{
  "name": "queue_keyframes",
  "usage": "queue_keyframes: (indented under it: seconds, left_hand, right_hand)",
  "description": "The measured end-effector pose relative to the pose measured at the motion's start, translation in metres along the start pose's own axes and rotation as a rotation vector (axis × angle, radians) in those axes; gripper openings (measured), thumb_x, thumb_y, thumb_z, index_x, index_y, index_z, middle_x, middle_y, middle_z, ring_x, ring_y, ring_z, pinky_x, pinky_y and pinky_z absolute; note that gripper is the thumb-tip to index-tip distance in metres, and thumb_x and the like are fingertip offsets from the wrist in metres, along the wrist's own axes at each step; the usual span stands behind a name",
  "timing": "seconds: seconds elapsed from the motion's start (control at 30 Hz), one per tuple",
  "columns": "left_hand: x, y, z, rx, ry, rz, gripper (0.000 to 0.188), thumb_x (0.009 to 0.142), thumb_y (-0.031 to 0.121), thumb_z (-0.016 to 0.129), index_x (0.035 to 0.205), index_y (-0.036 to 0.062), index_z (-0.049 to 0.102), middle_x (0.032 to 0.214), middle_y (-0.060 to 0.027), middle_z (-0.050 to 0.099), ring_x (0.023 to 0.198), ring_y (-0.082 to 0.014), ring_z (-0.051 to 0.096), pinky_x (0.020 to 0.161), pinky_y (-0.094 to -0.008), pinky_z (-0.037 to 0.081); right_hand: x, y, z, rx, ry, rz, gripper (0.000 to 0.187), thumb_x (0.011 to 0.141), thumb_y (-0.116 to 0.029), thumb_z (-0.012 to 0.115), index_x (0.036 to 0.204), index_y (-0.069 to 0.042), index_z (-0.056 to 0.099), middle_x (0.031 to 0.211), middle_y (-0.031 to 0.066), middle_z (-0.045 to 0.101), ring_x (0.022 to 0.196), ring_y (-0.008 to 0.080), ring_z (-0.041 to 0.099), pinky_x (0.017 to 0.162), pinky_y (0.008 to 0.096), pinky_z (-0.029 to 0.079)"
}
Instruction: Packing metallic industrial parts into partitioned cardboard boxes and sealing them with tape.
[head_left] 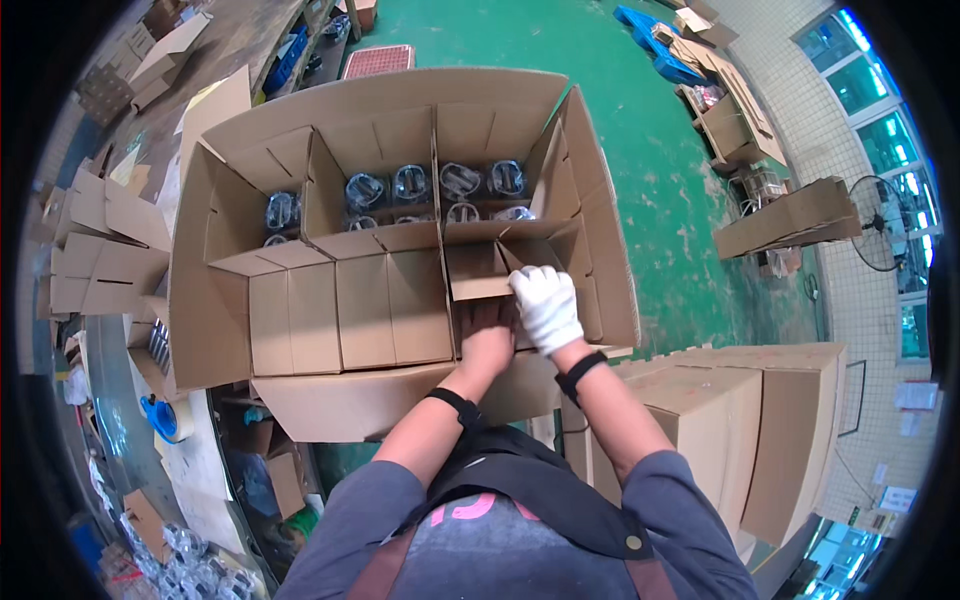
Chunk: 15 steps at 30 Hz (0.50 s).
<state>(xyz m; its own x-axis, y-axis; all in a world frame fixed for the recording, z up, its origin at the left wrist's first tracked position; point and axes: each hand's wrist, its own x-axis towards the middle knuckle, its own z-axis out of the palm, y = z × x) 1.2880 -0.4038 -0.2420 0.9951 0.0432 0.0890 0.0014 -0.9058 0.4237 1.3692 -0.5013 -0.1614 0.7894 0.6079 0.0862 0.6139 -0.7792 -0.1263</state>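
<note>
While we lean over 1 large open carton (212,330), we record 2 rows of 3 compartments, parted by brown cardboard dividers (370,240). Back row: glossy items in clear plastic (363,191), standing in all 3 compartments, the lower ones partly hidden. Front row, left and middle: 4 plain brown box tops (270,320), 2 to a compartment, closely side by side. Front row, right: 1 cardboard piece (476,284), lying tilted inside the compartment; we cannot tell whether it is a box flap or a loose insert. Right hand (550,308): 1, in a white glove, fingers curled, apparently pinching the right edge of that piece. Left hand (490,340): 1, bare, reaching down in front of the piece; its fingertips are hidden, so we cannot tell whether they grip or merely press. Wristbands (455,405): 2, black. At our right: closed brown cartons (705,390), standing just beside the work. At our left: 1 blue tape roll (160,415). Step, as we judge it: seating cardboard in the front right compartment. Next move, in our judgement: it calls for squaring the piece against the compartment's walls and pressing it down evenly, without creasing the edge.
</note>
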Motion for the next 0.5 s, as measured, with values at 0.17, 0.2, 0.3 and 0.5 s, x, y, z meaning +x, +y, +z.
queue_keyframes:
  seconds: [0.17,0.2,0.3,0.5]
  left_hand:
    - [0.017,-0.003,-0.013,-0.106,-0.165,-0.017,0.055,0.085,0.035,0.058,0.135,0.0149,0.046,0.134,-0.0100,0.046,0.127,-0.0258,0.040,0.109,-0.0533,0.023]
    - [0.016,-0.004,-0.012,-0.105,-0.166,-0.022,0.055,0.085,0.035,0.058,0.135,0.0149,0.046,0.134,-0.0100,0.046,0.127,-0.0258,0.040,0.109,-0.0533,0.023]
    - [0.014,-0.003,-0.010,-0.032,0.010,0.056,0.041,0.089,0.037,0.053,0.121,0.0113,0.055,0.127,-0.0151,0.052,0.119,-0.0309,0.049,0.104,-0.0504,0.032]
    - [-0.002,-0.015,-0.020,-0.307,-0.200,-0.100,0.018,0.083,0.023,0.065,0.093,0.0082,0.062,0.105,-0.0164,0.060,0.094,-0.0350,0.059,0.076,-0.0414,0.050]
  right_hand:
    - [0.073,0.013,-0.008,-0.308,0.016,0.018,0.013,0.084,-0.017,0.052,0.091,-0.015,0.063,0.090,0.0066,0.065,0.081,0.0232,0.062,0.068,0.0412,0.046]
    - [0.078,0.014,-0.003,-0.296,0.124,0.005,0.013,0.084,-0.017,0.052,0.091,-0.014,0.063,0.090,0.0070,0.066,0.082,0.0233,0.063,0.068,0.0416,0.046]
    - [0.064,0.014,0.017,-0.212,0.199,0.009,0.031,0.083,-0.014,0.051,0.113,-0.010,0.057,0.112,0.0128,0.059,0.105,0.0303,0.055,0.092,0.0479,0.039]
    - [0.048,0.027,-0.021,0.389,-0.472,0.116,0.055,0.068,-0.030,0.070,0.117,-0.007,0.063,0.109,0.0188,0.064,0.105,0.0301,0.060,0.094,0.0406,0.044]
